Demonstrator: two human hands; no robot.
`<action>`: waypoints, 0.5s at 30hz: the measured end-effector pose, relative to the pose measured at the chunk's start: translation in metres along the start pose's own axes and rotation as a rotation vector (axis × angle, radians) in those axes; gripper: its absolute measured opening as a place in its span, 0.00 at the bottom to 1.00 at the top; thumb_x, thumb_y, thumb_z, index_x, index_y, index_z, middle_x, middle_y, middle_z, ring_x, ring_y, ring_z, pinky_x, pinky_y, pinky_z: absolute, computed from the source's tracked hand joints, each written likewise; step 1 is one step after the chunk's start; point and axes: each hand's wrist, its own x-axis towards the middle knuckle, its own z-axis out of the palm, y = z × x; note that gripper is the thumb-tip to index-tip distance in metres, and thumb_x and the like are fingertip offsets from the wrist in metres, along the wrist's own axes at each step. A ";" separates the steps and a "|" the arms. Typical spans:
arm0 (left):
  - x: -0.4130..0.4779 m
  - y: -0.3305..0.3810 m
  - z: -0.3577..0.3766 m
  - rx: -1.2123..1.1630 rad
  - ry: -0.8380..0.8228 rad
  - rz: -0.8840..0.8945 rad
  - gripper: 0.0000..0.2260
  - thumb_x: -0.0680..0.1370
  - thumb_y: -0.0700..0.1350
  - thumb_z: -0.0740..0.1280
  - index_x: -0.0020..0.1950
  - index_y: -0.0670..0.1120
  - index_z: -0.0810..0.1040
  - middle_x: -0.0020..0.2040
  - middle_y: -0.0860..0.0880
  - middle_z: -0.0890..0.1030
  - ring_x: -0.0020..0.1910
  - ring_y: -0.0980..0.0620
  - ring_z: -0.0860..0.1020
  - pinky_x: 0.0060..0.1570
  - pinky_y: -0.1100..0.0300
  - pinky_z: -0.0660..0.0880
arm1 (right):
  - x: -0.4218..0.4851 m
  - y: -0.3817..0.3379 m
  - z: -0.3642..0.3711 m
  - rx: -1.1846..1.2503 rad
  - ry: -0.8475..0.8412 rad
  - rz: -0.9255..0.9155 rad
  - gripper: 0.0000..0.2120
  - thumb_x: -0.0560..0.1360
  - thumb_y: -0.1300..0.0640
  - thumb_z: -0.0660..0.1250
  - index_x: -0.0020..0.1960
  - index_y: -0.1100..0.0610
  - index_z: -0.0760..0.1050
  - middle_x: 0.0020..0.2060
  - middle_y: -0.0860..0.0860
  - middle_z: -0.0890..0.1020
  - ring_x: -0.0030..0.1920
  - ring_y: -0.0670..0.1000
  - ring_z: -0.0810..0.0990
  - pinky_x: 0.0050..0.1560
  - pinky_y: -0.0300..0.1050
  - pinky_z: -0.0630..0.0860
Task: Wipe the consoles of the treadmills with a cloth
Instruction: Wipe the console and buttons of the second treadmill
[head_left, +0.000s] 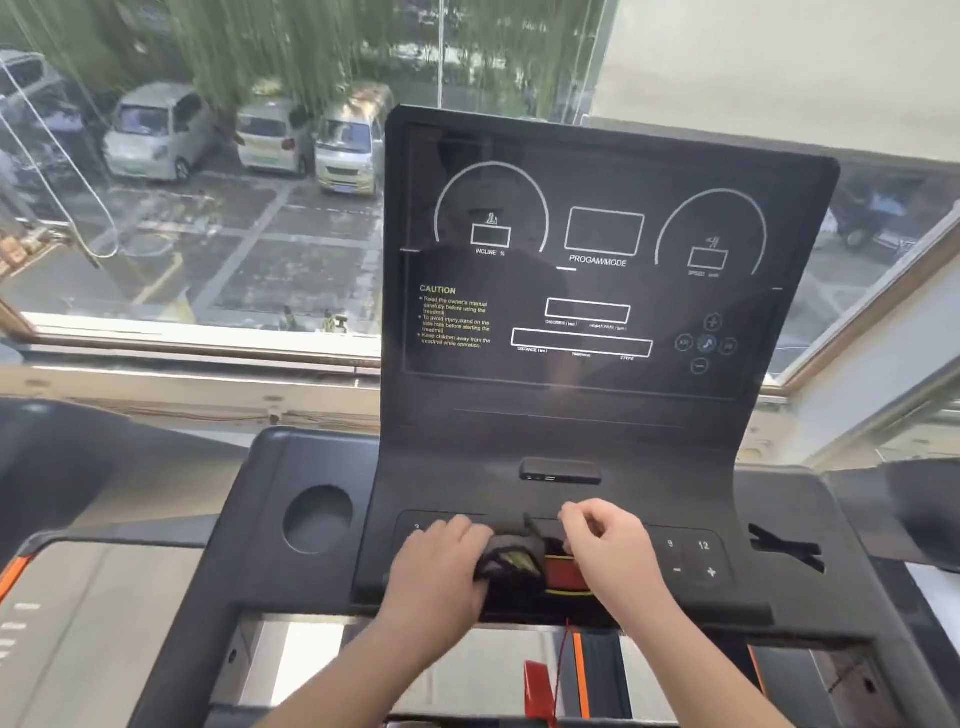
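1. Head view: a black plastic treadmill console (597, 441) fills the centre, its upright dark display panel unlit and printed with white outlines, "INCLINE %", "PROGAM/MODE" and a "CAUTION" notice.
2. The crumpled dark cloth with a yellow-green patch (511, 561) lies on the console's lower control strip, at its middle, just below the display.
3. The left hand (441, 569) rests on the cloth's left side, its fingers bent over the bunched fabric and holding it against the strip.
4. The right hand (610, 545) sits just right of the cloth, fingers curled and thumb and forefinger raised close together. I cannot tell whether it holds anything.
5. A red rectangular safety-key block (563, 574) shows between the two hands, touching the cloth's right edge.
6. A thin red cord (563, 654) hangs below the console to a red plastic clip (535, 691).
7. A round recessed cup holder (318, 519) lies left of the control strip.
8. White keys marked 9, 12, minus and plus (691, 558) lie right of the right hand.
9. Pale parked cars (156, 130) show through the window behind.
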 end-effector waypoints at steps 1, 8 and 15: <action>0.009 -0.003 -0.009 -0.068 0.011 -0.085 0.08 0.80 0.49 0.62 0.59 0.54 0.74 0.54 0.53 0.77 0.54 0.48 0.77 0.52 0.53 0.73 | 0.002 -0.001 -0.003 0.025 -0.008 0.016 0.18 0.81 0.51 0.64 0.41 0.64 0.74 0.35 0.61 0.78 0.33 0.50 0.71 0.37 0.46 0.69; 0.060 0.005 -0.091 -0.658 0.174 -0.302 0.04 0.84 0.50 0.63 0.52 0.54 0.78 0.44 0.55 0.83 0.43 0.55 0.81 0.43 0.58 0.78 | 0.024 -0.037 -0.035 0.219 -0.056 0.013 0.12 0.82 0.54 0.67 0.42 0.57 0.82 0.35 0.54 0.85 0.33 0.48 0.80 0.40 0.47 0.78; 0.132 0.033 -0.223 -0.988 0.357 -0.106 0.14 0.73 0.49 0.79 0.56 0.50 0.81 0.48 0.53 0.87 0.46 0.58 0.85 0.46 0.63 0.82 | 0.078 -0.139 -0.082 0.146 0.020 -0.316 0.08 0.81 0.54 0.68 0.45 0.49 0.82 0.37 0.53 0.85 0.37 0.53 0.83 0.44 0.48 0.80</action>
